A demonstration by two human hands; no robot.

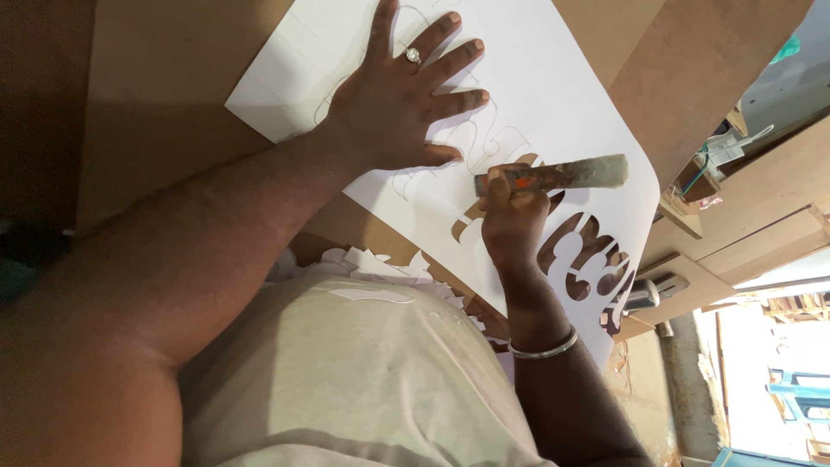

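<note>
Brown board (173,78) serves as the worktop under a white sheet (553,95) with pencilled outlines. Left hand (398,104) lies flat, fingers spread, evidently pinning the sheet against shift. Right hand (512,216) is closed around a knife (553,175), its handle projecting beyond the fist, over the cut-out shapes (588,255). Paper scraps (372,259) lie near the torso.

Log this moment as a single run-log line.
left hand: flat on white sheet | right hand: grips utility knife, cutting sheet | paper scraps: in lap
</note>
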